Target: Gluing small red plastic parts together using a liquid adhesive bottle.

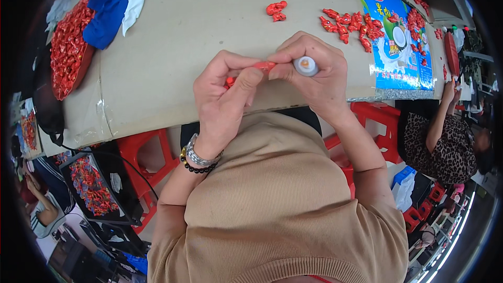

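Note:
Over the table's near edge, my left hand (222, 94) pinches a small glossy red plastic piece (264, 66) between thumb and fingers. A second bit of red (229, 82) shows in the curl of that hand, mostly hidden by the fingers. My right hand (327, 78) meets it from the other side, its thumb and fingertip at the red piece's right end. Tucked in the right hand is a small white bottle (305, 66), seen end-on with an orange-brown spot in its centre. Beyond the hands lies a pair of red figures (276, 11).
A heaped red tray (78, 76) of red pieces stands at left, with blue cloth (107, 13) and white cloth (133, 2) over its edge. Several red figures (356, 25) lie at right, some on a blue printed sheet (385, 68). Red stools (152, 152) stand below; another person (437, 136) sits at right.

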Demonstrator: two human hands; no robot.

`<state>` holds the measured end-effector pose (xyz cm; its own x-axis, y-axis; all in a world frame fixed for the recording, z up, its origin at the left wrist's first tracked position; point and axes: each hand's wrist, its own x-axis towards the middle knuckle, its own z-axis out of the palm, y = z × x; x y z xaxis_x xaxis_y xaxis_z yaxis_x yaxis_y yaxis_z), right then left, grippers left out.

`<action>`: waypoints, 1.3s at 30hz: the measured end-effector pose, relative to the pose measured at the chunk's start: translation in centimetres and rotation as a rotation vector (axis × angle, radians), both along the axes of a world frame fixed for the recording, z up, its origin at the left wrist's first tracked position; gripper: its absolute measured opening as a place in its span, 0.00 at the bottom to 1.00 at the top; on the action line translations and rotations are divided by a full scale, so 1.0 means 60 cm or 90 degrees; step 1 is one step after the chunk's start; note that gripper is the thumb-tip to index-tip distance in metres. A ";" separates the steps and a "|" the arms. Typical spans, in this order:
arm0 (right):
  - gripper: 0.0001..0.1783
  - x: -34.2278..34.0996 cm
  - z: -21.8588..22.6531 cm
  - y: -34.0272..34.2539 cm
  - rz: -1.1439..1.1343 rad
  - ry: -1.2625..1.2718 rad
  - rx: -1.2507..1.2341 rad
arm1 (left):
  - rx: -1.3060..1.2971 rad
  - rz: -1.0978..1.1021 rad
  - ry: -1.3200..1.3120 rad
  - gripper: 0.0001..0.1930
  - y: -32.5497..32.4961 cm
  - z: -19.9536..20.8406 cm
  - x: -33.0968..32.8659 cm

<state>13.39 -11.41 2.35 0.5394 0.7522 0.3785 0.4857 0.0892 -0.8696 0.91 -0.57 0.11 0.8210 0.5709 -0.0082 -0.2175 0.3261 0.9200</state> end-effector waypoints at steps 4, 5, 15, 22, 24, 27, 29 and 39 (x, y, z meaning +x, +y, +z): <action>0.13 -0.009 0.004 -0.003 -0.037 -0.003 0.027 | 0.208 0.087 0.068 0.07 0.000 0.006 -0.012; 0.13 -0.013 0.002 -0.003 -0.044 0.005 0.024 | 0.266 0.108 0.059 0.07 0.001 0.006 -0.011; 0.14 -0.037 -0.014 -0.005 -0.070 0.021 0.063 | 0.647 0.240 -0.094 0.08 0.004 -0.003 -0.007; 0.13 -0.040 -0.013 -0.011 -0.059 0.010 0.063 | 0.708 0.237 -0.101 0.12 0.002 -0.007 -0.009; 0.12 -0.040 -0.015 -0.013 -0.059 0.029 0.074 | 0.719 0.239 -0.095 0.12 0.001 -0.004 -0.007; 0.11 -0.037 -0.014 -0.015 -0.059 0.045 0.069 | 0.727 0.236 -0.096 0.13 0.001 -0.004 -0.002; 0.10 -0.032 -0.008 -0.019 -0.065 0.064 0.052 | 0.726 0.234 -0.102 0.13 0.004 -0.003 0.004; 0.08 0.119 -0.007 -0.065 -0.494 0.070 -0.034 | -0.296 -0.084 -0.028 0.16 0.035 0.022 -0.001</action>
<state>20.55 -15.32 1.90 0.9504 0.1607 0.2662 0.3027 -0.2827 -0.9102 0.84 1.51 1.40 0.8915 0.4061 -0.2008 -0.1823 0.7274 0.6615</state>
